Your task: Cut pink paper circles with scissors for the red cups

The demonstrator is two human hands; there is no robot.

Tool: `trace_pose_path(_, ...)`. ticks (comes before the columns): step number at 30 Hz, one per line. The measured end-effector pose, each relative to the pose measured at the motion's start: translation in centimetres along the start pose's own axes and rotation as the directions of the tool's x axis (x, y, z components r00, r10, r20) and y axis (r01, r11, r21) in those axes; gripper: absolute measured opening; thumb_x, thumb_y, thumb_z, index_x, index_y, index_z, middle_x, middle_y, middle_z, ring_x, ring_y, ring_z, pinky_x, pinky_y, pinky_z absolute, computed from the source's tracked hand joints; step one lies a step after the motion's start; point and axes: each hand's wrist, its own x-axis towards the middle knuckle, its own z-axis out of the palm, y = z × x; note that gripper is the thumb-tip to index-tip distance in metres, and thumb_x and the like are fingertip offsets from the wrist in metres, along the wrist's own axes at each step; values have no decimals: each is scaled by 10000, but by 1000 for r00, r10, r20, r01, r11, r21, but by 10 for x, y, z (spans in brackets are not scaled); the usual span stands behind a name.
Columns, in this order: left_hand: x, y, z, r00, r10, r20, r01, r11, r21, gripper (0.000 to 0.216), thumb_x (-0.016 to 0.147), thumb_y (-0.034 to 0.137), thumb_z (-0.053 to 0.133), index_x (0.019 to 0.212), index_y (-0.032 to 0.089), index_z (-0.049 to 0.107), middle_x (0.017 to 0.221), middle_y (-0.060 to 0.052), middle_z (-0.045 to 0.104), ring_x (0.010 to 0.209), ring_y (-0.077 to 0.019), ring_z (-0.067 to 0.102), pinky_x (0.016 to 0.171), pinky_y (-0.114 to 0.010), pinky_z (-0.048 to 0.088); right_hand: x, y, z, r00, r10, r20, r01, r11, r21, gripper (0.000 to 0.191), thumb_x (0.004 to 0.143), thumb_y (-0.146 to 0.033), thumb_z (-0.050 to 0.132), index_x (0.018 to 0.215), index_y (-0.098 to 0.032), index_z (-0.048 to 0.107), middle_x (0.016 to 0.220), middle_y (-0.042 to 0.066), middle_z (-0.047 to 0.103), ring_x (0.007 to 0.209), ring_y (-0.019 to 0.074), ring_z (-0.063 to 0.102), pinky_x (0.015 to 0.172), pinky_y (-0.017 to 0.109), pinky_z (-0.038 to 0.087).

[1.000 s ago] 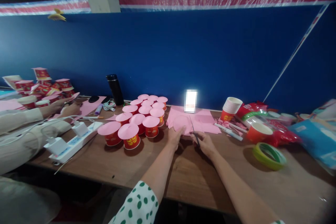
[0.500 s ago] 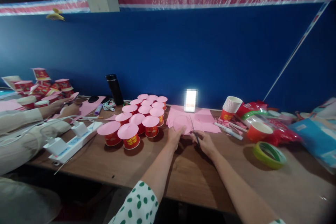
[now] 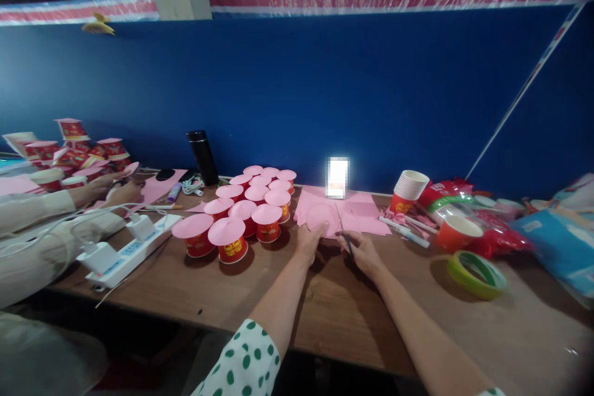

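My left hand [image 3: 309, 241] pinches a round piece of pink paper [image 3: 322, 215] at its lower edge, above the brown table [image 3: 334, 309]. My right hand [image 3: 364, 252] is closed round the handles of dark scissors [image 3: 343, 230], whose blades point up into the paper's right side. More pink paper sheets [image 3: 359, 209] lie flat behind both hands. To the left of my left hand stands a cluster of several red paper cups [image 3: 241, 213], each topped with a pink paper disc.
A white power strip [image 3: 127, 249] with plugs lies left. Another person's sleeved arms [image 3: 41, 223] work at far left beside more red cups [image 3: 77, 151]. A black flask [image 3: 203, 158], a lit phone [image 3: 337, 177], stacked cups [image 3: 406, 192], green tape roll [image 3: 476, 273] and bags [image 3: 557, 241] are around.
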Motion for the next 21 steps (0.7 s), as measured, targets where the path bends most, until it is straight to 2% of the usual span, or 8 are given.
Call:
trace_pose_path(13,0,-1,0,1000,5,-19,-5,1000,-8,415,543,438,746,742,84,658,576,-28,596,453,-86,470,434,-216,365,-2,-4,0,1000,12,4,-12,1000,-2,437,659,-472,639,945,-141,651,484,-33,508,412,94,433,382,208,352)
trace_pose_path(21,-1,0,-1,1000,-6,10,6,1000,-4,392,544,430,748,726,96,653,581,-21,594,450,-83,470,450,-223,379,0,-1,0,1000,18,6,-18,999,26,464,630,-479,663,950,-143,644,516,-29,534,434,98,467,389,205,360)
